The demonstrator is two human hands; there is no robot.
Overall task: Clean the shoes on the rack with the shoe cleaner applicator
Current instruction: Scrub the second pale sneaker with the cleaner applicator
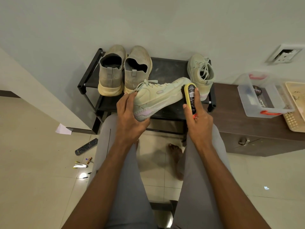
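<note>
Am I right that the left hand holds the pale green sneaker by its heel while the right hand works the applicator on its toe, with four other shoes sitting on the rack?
Not quite: the head view shows three other shoes on the rack, not four. The left hand does hold the pale green sneaker by its heel, and the right hand has the applicator at its toe.

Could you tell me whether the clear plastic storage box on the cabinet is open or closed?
Open. The clear plastic storage box shows no lid on top, and its contents, including a round tin, are visible from above.
</note>
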